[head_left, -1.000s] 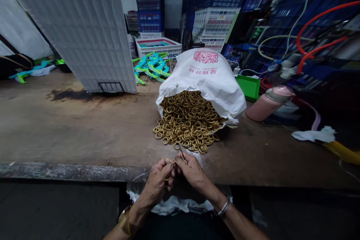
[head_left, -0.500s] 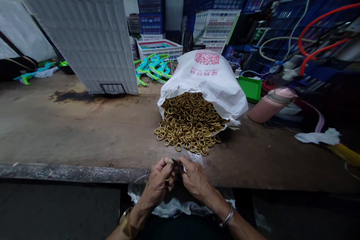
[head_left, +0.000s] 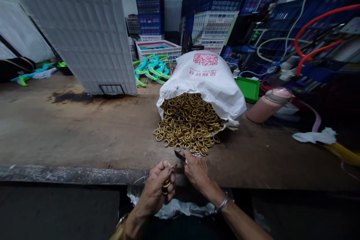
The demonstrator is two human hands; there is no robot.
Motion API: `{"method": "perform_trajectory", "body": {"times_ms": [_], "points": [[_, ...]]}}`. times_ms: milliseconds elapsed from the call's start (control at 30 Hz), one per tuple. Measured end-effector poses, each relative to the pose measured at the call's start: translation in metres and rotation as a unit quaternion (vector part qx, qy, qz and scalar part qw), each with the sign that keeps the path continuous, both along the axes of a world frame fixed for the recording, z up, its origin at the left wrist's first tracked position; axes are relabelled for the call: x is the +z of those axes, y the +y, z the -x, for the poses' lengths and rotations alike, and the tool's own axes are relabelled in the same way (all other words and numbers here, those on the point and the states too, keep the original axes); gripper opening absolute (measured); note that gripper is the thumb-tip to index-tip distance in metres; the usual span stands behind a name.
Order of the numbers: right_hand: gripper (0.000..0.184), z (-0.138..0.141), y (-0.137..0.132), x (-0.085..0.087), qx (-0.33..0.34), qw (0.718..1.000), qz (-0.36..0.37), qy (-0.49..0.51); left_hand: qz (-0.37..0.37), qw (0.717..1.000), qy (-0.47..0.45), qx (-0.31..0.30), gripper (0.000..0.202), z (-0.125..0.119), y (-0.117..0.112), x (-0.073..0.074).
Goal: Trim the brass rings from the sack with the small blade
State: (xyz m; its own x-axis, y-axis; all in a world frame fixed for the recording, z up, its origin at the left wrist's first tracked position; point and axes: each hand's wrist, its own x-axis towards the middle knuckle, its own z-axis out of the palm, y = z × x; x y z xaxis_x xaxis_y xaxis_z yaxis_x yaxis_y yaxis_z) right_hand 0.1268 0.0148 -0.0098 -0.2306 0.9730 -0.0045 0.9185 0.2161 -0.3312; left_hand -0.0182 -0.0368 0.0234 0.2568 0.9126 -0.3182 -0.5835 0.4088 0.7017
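My left hand (head_left: pixel 159 184) is closed around a few brass-coloured rings (head_left: pixel 166 185), and one ring is pinched edge-up at its fingertips. In my right hand (head_left: pixel 197 170) is a small knife with a dark blade (head_left: pixel 179 156); its fingers are wrapped around the handle, which is mostly hidden. The blade points left, just in front of a heap of the same rings (head_left: pixel 191 131). That heap spills from the mouth of a white woven sack (head_left: pixel 208 80) lying on the wooden table (head_left: pixel 84 131).
Below the table edge, in front of me, lies an open plastic bag (head_left: pixel 180 207). A pink bottle (head_left: pixel 267 105) and a green tray (head_left: pixel 247 89) stand right of the sack. A tall pale panel (head_left: pixel 104 37) and turquoise-green plastic pieces (head_left: pixel 154 68) are behind to the left.
My right hand with the knife has moved up and away from my left hand, towards the ring heap. My left hand has turned slightly, showing more of its rings.
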Motion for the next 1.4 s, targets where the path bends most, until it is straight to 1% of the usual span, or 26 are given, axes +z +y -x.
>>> {"method": "perform_trajectory", "body": {"times_ms": [100,233,333,400,467,500,533,600,633,667,733,800,900,967,1033,1067,1133,1167,1233,1300,1367,1400], "points": [[0.028,0.011,0.01,0.004,-0.016,0.999,-0.028,0.0,0.036,0.999,-0.039,0.011,0.024,0.003,0.005,0.0],[0.032,0.024,0.02,0.011,-0.01,0.999,-0.024,-0.047,0.034,0.999,-0.025,0.023,0.022,0.009,0.008,-0.006],[0.026,0.025,0.023,0.009,-0.007,0.997,-0.017,-0.071,0.031,0.998,-0.037,0.03,0.018,0.013,0.008,-0.011],[0.024,0.023,0.025,0.006,-0.009,0.998,-0.021,-0.066,0.033,0.997,-0.058,0.027,0.014,0.015,0.009,-0.014],[0.023,0.021,0.026,0.004,-0.009,0.999,-0.019,-0.039,0.044,0.996,-0.074,0.017,0.014,0.016,0.01,-0.015],[0.022,0.019,0.026,0.003,-0.011,1.0,-0.014,-0.015,0.053,0.995,-0.081,0.01,0.017,0.017,0.011,-0.015],[0.019,0.018,0.027,0.003,-0.014,1.0,-0.008,0.018,0.061,0.994,-0.086,0.005,0.021,0.017,0.012,-0.016],[0.012,0.016,0.025,0.005,-0.016,0.993,0.008,0.119,0.076,0.993,-0.093,0.006,0.024,0.017,0.015,-0.016],[0.009,0.015,0.024,0.006,-0.015,0.982,0.021,0.185,0.083,0.992,-0.093,0.014,0.023,0.016,0.016,-0.016],[0.009,0.015,0.021,0.008,-0.013,0.966,0.041,0.253,0.09,0.992,-0.09,0.024,0.023,0.015,0.018,-0.016],[0.014,0.014,0.015,0.011,-0.014,0.921,0.091,0.379,0.095,0.992,-0.074,0.047,0.024,0.013,0.02,-0.017],[0.015,0.015,0.008,0.013,-0.024,0.873,0.143,0.465,0.086,0.993,-0.052,0.06,0.025,0.011,0.022,-0.017],[0.018,0.018,-0.001,0.012,-0.027,0.816,0.201,0.541,0.06,0.996,-0.011,0.065,0.028,0.007,0.022,-0.016],[0.02,0.02,-0.004,0.011,-0.023,0.787,0.226,0.574,0.041,0.997,0.02,0.063,0.03,0.004,0.02,-0.015],[0.023,0.023,-0.006,0.01,-0.019,0.769,0.239,0.593,0.021,0.998,0.044,0.051,0.03,0.001,0.019,-0.014],[0.023,0.024,-0.006,0.01,-0.018,0.765,0.245,0.595,0.011,0.998,0.053,0.043,0.03,0.0,0.018,-0.014],[0.022,0.024,-0.006,0.011,-0.012,0.774,0.251,0.581,-0.006,0.997,0.074,0.037,0.029,-0.001,0.017,-0.015],[0.021,0.023,-0.005,0.012,-0.008,0.788,0.249,0.564,-0.013,0.995,0.093,0.041,0.029,-0.001,0.017,-0.016],[0.018,0.021,-0.004,0.016,0.005,0.827,0.226,0.514,-0.023,0.987,0.148,0.051,0.029,0.0,0.017,-0.019],[0.018,0.019,-0.002,0.021,0.017,0.869,0.186,0.458,-0.04,0.975,0.208,0.064,0.029,0.001,0.018,-0.021],[0.018,0.018,-0.001,0.024,0.021,0.899,0.154,0.41,-0.063,0.964,0.247,0.076,0.028,0.001,0.018,-0.022],[0.018,0.018,-0.001,0.025,0.018,0.908,0.145,0.393,-0.071,0.961,0.257,0.079,0.028,0.002,0.019,-0.021]]}}
